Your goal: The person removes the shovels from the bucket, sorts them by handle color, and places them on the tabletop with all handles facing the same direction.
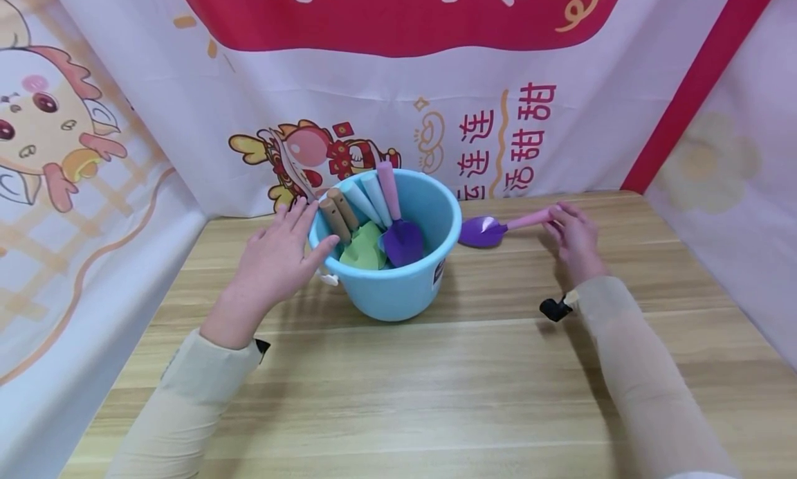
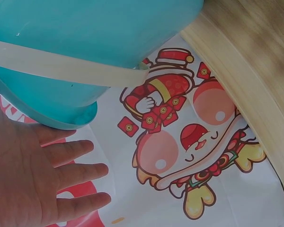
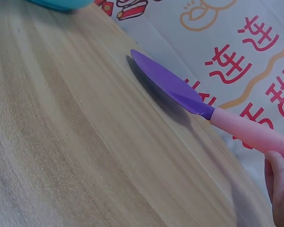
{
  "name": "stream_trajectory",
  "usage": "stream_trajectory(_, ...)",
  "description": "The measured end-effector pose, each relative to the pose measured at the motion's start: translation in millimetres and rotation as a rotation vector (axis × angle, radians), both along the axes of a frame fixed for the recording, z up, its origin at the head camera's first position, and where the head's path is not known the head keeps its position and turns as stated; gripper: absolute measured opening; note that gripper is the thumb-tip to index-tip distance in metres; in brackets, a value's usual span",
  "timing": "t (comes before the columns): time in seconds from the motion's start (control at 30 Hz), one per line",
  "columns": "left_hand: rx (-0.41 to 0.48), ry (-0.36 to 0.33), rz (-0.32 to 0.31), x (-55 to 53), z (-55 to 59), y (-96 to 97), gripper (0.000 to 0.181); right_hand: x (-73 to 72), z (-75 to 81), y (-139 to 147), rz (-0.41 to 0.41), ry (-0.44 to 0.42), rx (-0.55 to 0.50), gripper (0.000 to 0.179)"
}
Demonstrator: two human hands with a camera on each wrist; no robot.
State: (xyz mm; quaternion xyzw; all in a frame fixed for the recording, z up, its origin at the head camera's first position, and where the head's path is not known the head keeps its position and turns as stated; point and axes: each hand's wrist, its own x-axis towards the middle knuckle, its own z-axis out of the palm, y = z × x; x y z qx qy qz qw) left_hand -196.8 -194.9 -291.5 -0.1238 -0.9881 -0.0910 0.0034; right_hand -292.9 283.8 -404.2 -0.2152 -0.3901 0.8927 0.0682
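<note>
A light blue bucket (image 1: 392,292) stands on the wooden table with several hand tools inside. Among them are a purple trowel (image 1: 403,243) with a pink handle, a green tool head (image 1: 364,249), two brown handles (image 1: 336,216) and two pale blue handles (image 1: 369,196). My left hand (image 1: 277,254) rests at the bucket's left rim, fingers spread straight; the left wrist view shows the fingers (image 2: 80,177) beside the rim. To the right of the bucket, my right hand (image 1: 575,237) pinches the pink handle end of a second purple trowel (image 3: 170,87), its blade pointing toward the bucket.
A white printed cloth (image 1: 373,77) hangs behind the table (image 1: 398,396) and along both sides. The bucket's white carrying handle (image 2: 61,66) hangs down its outside. A small black piece (image 1: 554,309) is by the right cuff.
</note>
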Motion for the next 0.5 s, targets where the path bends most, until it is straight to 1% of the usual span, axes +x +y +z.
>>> stream_trajectory(0.13, 0.004, 0.005, 0.004, 1.0, -0.3, -0.5, 0.087, -1.5, -2.2, -0.5, -0.008, -0.007, -0.006, 0.021)
stream_trajectory(0.3, 0.006, 0.007, 0.007, 1.9, -0.3, -0.1, 0.085, -1.5, -4.1, 0.0, -0.007, -0.018, 0.018, 0.019)
stream_trajectory(0.5, 0.006, 0.007, 0.011, 2.2, 0.3, 1.0, 0.086, 1.2, -6.2, 2.8, 0.038, -0.087, 0.032, 0.023)
